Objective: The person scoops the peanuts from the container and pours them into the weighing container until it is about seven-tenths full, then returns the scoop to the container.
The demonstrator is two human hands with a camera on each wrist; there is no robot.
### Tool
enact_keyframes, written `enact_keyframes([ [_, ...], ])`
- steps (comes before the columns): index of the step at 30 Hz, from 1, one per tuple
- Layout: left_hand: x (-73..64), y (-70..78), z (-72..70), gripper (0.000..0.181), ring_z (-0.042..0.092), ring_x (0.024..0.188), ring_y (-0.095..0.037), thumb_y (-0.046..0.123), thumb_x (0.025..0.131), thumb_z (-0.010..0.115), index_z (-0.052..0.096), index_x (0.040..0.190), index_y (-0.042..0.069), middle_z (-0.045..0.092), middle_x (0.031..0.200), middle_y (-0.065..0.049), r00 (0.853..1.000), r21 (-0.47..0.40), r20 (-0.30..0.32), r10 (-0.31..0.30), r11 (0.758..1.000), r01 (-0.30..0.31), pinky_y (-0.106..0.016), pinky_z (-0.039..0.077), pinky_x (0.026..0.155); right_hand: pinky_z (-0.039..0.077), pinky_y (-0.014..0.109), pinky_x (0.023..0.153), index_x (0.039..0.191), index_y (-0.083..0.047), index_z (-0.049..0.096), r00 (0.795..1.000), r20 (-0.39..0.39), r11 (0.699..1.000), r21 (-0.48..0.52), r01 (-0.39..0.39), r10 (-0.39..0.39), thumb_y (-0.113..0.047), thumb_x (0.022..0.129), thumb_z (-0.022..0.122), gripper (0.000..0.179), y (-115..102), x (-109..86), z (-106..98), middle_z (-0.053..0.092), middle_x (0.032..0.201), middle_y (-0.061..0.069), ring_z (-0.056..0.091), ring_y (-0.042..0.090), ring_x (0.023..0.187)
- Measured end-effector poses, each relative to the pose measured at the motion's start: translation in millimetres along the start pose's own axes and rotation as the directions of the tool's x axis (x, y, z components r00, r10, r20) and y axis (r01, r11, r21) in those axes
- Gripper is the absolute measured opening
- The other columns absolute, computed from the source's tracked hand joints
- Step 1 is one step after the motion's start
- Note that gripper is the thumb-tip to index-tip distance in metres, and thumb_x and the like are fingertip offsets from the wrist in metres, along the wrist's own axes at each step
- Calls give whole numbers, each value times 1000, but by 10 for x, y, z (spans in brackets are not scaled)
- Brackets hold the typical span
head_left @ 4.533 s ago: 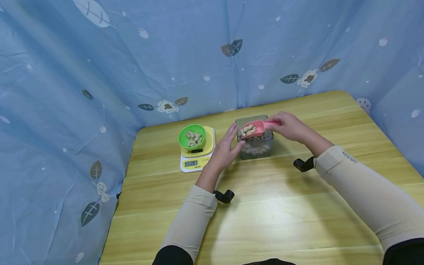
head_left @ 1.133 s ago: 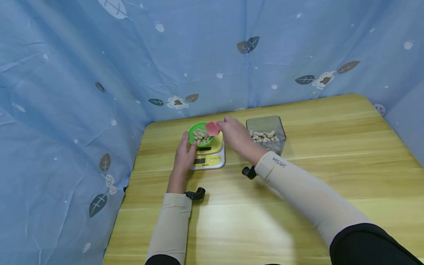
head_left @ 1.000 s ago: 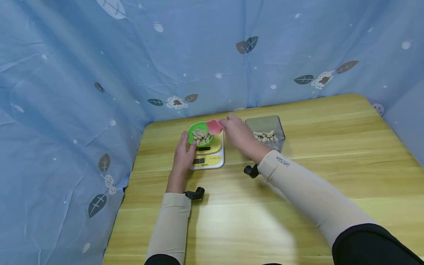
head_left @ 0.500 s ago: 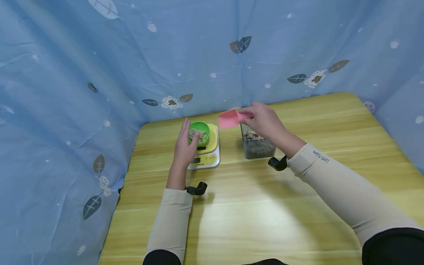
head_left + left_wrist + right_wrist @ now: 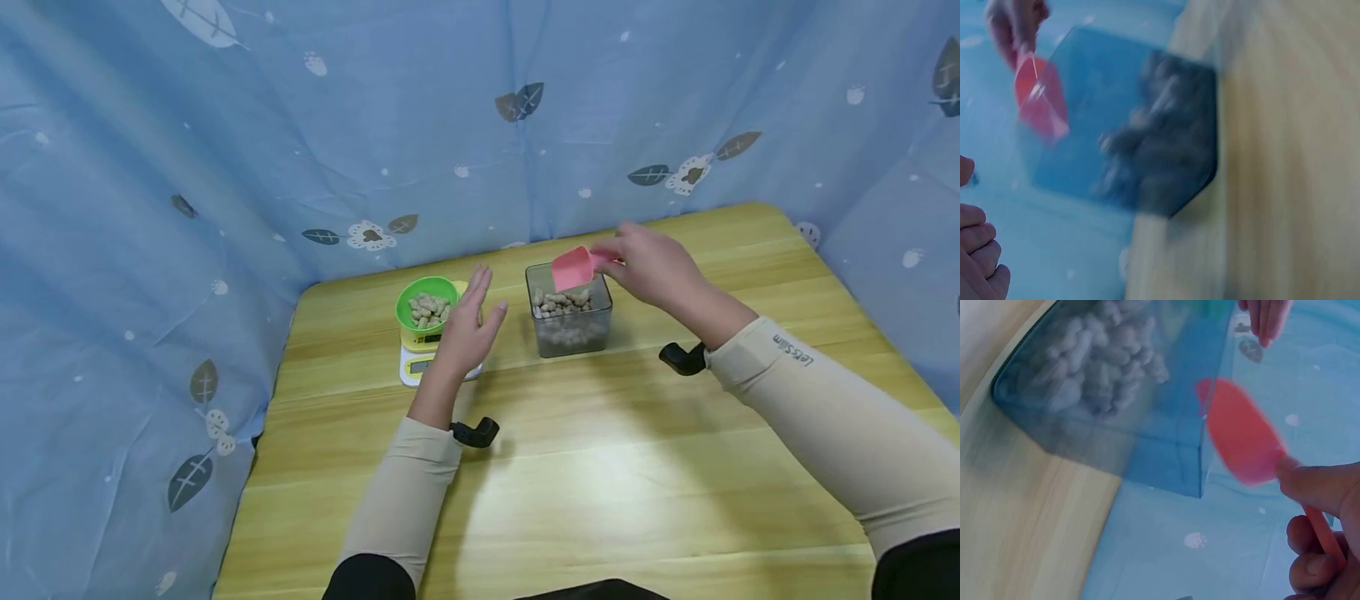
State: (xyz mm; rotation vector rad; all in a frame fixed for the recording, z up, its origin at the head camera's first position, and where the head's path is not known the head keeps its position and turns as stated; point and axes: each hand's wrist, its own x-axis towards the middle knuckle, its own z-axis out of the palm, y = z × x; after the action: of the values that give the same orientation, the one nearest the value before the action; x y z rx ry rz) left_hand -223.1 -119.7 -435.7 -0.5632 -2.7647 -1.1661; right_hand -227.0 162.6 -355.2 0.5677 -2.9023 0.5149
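Note:
My right hand grips the handle of a pink scoop, its empty-looking bowl over the back of a clear grey container. Peanuts fill the lower part of that container. In the right wrist view, thumb and curled fingers wrap the handle of the scoop. My left hand hovers with straight fingers and thumb apart, between the container and a green bowl. More peanuts lie in the bowl. Under it is a yellow and white kitchen scale, partly hidden by the left hand.
All of this stands toward the back of a wooden table. A blue patterned curtain hangs behind the table and along its left side. Each wrist carries a small black camera mount.
The scoop has swung from over the green bowl back to the right, over the container. My left hand has left the bowl's side and shifted right. The bowl has gained peanuts since the earliest frame.

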Motion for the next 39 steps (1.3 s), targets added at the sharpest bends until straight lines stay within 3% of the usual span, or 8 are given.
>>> enact_keyframes([
  [5, 32, 126, 228, 60, 10, 143, -6, 42, 99, 41, 18, 151, 25, 7, 156, 17, 996, 13, 80, 50, 999, -51, -38, 21, 117, 39, 32, 49, 99, -12, 75, 985, -69, 979, -140, 147, -158, -8, 84, 68, 17, -8, 31, 99, 54, 75, 7, 46, 21, 59],
  [10, 56, 190, 374, 59, 12, 143, -5, 37, 99, 43, 18, 151, 23, 6, 157, 17, 993, 47, 105, 63, 997, -68, -34, 23, 116, 37, 32, 45, 91, -11, 76, 963, -80, 949, -213, 234, -255, 2, 78, 68, 20, -32, 71, 211, 51, 68, 6, 43, 20, 53],
  [19, 48, 209, 443, 59, 10, 143, -4, 41, 98, 42, 18, 150, 26, 2, 155, 23, 994, 51, 101, 41, 998, -46, -33, 19, 117, 40, 31, 47, 89, -10, 76, 931, -42, 892, -304, 335, -363, 9, 75, 70, 24, -22, 101, 363, 55, 72, 6, 43, 21, 55],
  [24, 51, 213, 450, 59, 11, 143, -4, 44, 98, 40, 16, 150, 30, 1, 154, 24, 994, 43, 105, 33, 998, -38, -34, 19, 117, 47, 32, 53, 95, -8, 75, 905, -4, 868, -288, 406, -425, 6, 77, 70, 23, 10, 122, 412, 59, 80, 8, 47, 21, 60],
  [26, 49, 207, 451, 60, 11, 143, -4, 46, 98, 40, 15, 150, 29, 2, 155, 22, 994, 45, 103, 31, 998, -36, -34, 19, 117, 47, 30, 53, 93, -6, 75, 901, 8, 873, -245, 422, -433, 7, 79, 69, 21, 25, 134, 413, 57, 78, 7, 47, 20, 60],
  [29, 45, 192, 454, 61, 11, 143, -4, 45, 98, 40, 18, 151, 25, 5, 157, 18, 995, 45, 94, 38, 998, -42, -34, 19, 117, 44, 29, 53, 86, -5, 74, 913, 34, 901, -151, 407, -407, 6, 79, 68, 14, 55, 150, 400, 52, 73, 5, 46, 18, 60],
  [35, 43, 168, 462, 61, 11, 143, -4, 44, 98, 41, 22, 151, 19, 9, 158, 13, 995, 38, 85, 58, 997, -61, -34, 20, 116, 39, 29, 56, 81, -8, 71, 944, 142, 952, -31, 304, -297, -2, 84, 67, 7, 117, 136, 372, 47, 73, 3, 43, 16, 63],
  [39, 51, 160, 472, 64, 11, 142, -4, 49, 98, 38, 23, 151, 16, 7, 158, 15, 995, 45, 86, 57, 997, -61, -33, 19, 116, 42, 31, 58, 86, -7, 72, 963, 151, 974, 10, 226, -225, -4, 85, 67, 6, 144, 139, 386, 50, 76, 5, 46, 18, 66],
])
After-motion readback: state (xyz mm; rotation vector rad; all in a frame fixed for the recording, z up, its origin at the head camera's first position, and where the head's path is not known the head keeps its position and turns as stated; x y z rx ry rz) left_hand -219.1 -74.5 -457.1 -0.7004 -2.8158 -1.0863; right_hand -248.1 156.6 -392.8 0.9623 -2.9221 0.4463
